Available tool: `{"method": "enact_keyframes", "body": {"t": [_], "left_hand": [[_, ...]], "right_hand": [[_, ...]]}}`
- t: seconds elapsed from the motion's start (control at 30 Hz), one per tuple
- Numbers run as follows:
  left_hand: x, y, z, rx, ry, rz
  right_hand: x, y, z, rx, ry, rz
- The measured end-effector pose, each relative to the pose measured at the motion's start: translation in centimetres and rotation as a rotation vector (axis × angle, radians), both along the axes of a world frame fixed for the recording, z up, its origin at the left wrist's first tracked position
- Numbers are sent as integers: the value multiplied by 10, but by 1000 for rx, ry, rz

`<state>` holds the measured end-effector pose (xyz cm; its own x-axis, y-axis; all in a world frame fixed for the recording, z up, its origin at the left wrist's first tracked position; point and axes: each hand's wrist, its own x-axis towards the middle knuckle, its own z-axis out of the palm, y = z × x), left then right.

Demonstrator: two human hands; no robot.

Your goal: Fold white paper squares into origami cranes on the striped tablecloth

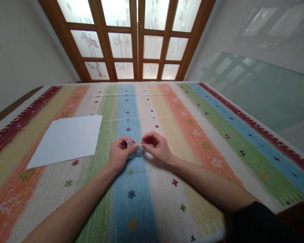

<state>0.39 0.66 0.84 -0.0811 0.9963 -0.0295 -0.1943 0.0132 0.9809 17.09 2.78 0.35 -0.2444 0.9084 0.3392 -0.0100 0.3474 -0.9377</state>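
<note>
Near the middle of the table, my left hand (119, 153) is closed around a small crumpled whitish plastic piece (135, 152), thin and partly see-through. Its thumb presses on top, and folds of the plastic show between the fingers and below the thumb. My right hand (158, 148) is just to the right, thumb and forefinger pinched at the plastic's edge. A narrow white strip (139, 144) spans the gap between the two thumbs. Whether it is a twisted end of the plastic or a separate thing I cannot tell. Both hands are just over the tablecloth.
A striped, patterned tablecloth (130, 209) covers the table. To the left of my hands lies a small stack of white paper sheets (68, 140). Wood-framed glass doors (138, 40) stand beyond the far edge, and a glassy panel (263, 98) runs along the right wall.
</note>
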Motion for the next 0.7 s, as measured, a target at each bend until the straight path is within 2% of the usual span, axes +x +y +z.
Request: {"method": "enact_keyframes", "body": {"t": [0.17,0.33,0.43,0.53,0.7], "left_hand": [[1,0,2,55,-14,44],[2,-2,4,63,25,-14],[0,0,-2,64,-35,-65],[-2,2,-10,75,-83,-39],[-2,2,-10,73,39,4]], "right_hand": [[-1,-1,0,-38,-89,27],[-1,-1,5,-8,-148,19],[1,2,7,-21,-116,31],[3,6,6,-51,-72,-13],[1,8,0,-119,-31,-90]]}}
